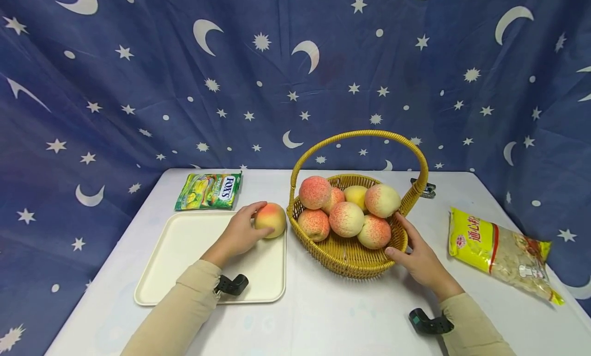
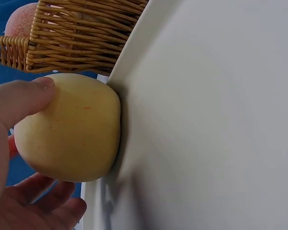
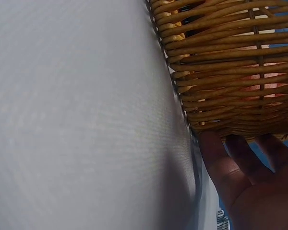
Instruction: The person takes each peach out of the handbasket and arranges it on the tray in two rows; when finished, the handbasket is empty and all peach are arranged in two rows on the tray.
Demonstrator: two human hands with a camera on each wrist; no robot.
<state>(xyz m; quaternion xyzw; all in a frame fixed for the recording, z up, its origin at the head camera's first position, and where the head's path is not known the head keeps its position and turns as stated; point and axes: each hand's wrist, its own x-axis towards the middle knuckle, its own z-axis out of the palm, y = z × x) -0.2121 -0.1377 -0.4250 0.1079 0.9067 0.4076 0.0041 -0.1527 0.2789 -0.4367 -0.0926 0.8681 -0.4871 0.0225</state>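
Left hand (image 1: pixel 241 234) is wrapped round a peach (image 1: pixel 270 219) sitting on the tray (image 1: pixel 184 258), just left of the basket (image 1: pixel 351 258); right hand (image 1: pixel 417 258) steadies the basket with fingers fairly straight. Looks like the set-down step, letting go comes next

A woven wicker basket (image 1: pixel 351 258), a smooth matt plastic tray (image 1: pixel 184 263) and glossy plastic snack packets (image 1: pixel 500 253) are seen.

At left of frame the left hand (image 2: pixel 9 143) curls thumb and fingers round a pale yellow peach (image 2: pixel 69 129) touching the cream tray (image 2: pixel 206 120), with the wicker basket (image 2: pixel 77 33) at upper left.
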